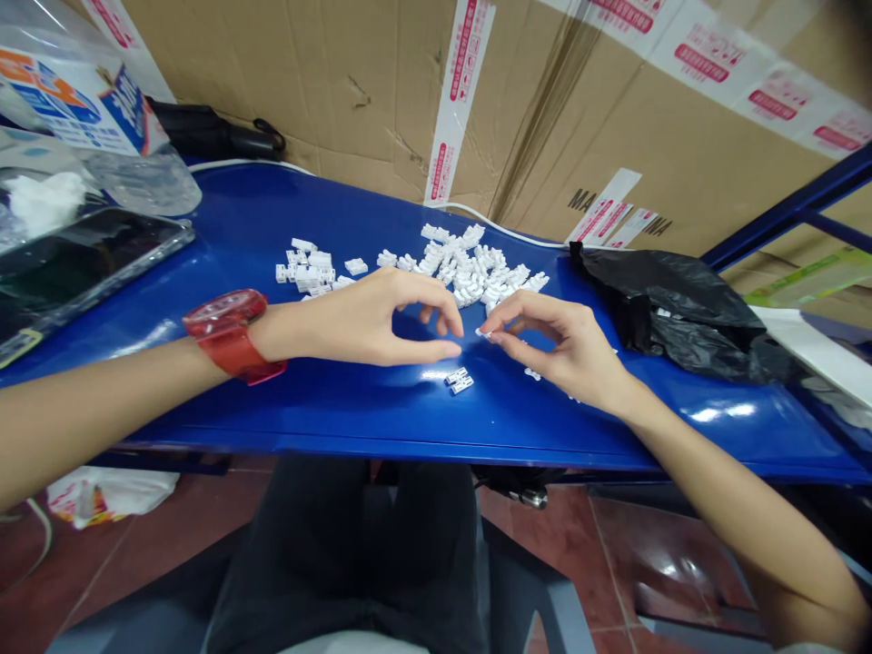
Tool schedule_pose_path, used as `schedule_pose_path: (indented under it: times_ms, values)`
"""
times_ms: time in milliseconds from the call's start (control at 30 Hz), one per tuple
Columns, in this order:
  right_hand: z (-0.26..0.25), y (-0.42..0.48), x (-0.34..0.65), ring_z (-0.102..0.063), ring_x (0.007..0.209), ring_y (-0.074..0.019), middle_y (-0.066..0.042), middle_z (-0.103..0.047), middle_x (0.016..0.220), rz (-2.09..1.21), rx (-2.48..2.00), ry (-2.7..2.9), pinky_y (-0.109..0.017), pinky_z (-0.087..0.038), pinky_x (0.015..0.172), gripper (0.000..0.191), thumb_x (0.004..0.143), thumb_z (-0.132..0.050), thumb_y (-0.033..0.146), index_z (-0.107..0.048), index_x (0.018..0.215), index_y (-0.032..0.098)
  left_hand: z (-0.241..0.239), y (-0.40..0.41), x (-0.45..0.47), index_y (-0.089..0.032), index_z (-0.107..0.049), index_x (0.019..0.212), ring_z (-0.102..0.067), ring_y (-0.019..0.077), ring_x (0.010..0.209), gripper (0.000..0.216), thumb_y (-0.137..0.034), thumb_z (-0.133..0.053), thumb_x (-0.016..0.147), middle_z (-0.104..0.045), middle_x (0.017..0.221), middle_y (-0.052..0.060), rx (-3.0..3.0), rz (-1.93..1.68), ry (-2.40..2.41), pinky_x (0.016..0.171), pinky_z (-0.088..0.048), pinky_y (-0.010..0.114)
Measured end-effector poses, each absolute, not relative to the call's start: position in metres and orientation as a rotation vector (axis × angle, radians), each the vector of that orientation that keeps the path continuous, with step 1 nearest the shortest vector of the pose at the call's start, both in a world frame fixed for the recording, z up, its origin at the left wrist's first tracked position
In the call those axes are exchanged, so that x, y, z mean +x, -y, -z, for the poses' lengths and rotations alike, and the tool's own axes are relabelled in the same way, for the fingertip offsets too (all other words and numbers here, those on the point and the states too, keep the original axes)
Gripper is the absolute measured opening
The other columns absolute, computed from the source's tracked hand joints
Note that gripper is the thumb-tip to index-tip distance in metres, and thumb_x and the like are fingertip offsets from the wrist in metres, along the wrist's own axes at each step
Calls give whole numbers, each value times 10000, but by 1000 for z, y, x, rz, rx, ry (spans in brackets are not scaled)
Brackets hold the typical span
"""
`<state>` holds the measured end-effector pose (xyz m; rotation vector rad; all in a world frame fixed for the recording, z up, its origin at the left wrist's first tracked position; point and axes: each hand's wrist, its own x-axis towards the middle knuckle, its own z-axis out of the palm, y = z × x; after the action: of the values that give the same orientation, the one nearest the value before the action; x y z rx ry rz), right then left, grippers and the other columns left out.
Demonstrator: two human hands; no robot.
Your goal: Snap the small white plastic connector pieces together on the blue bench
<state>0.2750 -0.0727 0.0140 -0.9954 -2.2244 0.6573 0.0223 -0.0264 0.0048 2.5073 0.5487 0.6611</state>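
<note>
Above the blue table my left hand (381, 320) is open, its thumb and fingers apart with nothing between them. A red wristwatch (232, 331) circles that wrist. Facing it, my right hand (555, 343) pinches a small white plastic piece (483, 333) between thumb and forefinger. Below and between the hands lie a few white plastic blocks (460, 381) with dark slots. Behind my fingers spreads a loose pile of white pieces (470, 263). Beyond my left hand sits a cluster of similar slotted blocks (310, 268). Further small pieces (532, 373) lie partly hidden under my right hand.
At the left are a phone (88, 263) in a clear case, a large plastic bottle (143, 177) and a black folded umbrella (211, 134). A black plastic bag (681, 304) lies at the right. Cardboard boxes (306, 82) stand along the back, with a white cable (490, 222) before them.
</note>
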Motion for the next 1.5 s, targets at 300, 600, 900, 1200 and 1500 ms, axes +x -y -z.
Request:
schedule_pose_path:
  times_ms: [300,600,900,1200,1500]
  values:
    - [-17,85,264,-647,862,-164,-48,-715,968,-705,-822,2352,-314,-529,786,52,931,-647,199,-691,959,204,6,33,33,-191,-675,905,-599,169,933,115,-289,-700,850,-673,971,25,2520,-542,-405,885,-428,279]
    - [-7,84,263,-599,840,-163,-44,-662,908,-522,-815,2424,-309,-496,760,70,930,-612,148,-658,947,198,6,36,34,-184,-607,817,-574,137,821,272,-403,-767,807,-651,863,-14,2473,-596,-547,797,-399,263]
    - [-9,87,260,-627,876,-185,-54,-684,957,-579,-855,2463,-329,-516,777,73,934,-595,163,-636,940,224,7,35,34,-189,-601,821,-593,151,842,271,-416,-750,822,-662,879,-2,2461,-577,-551,804,-418,269]
    - [-28,72,290,-642,894,-214,-75,-686,1013,-318,-1093,2506,-346,-524,776,151,887,-678,247,-716,1033,238,3,38,33,-213,-578,1211,-590,181,893,423,-348,-701,829,-658,1089,51,2546,-618,-548,848,-433,314]
    - [-24,66,302,-649,716,-166,-35,-722,857,-413,-1250,2455,-300,-522,665,68,892,-651,231,-711,920,214,3,36,32,-228,-685,1088,-631,155,920,217,-186,-593,895,-702,1041,34,2492,-588,-396,847,-471,261]
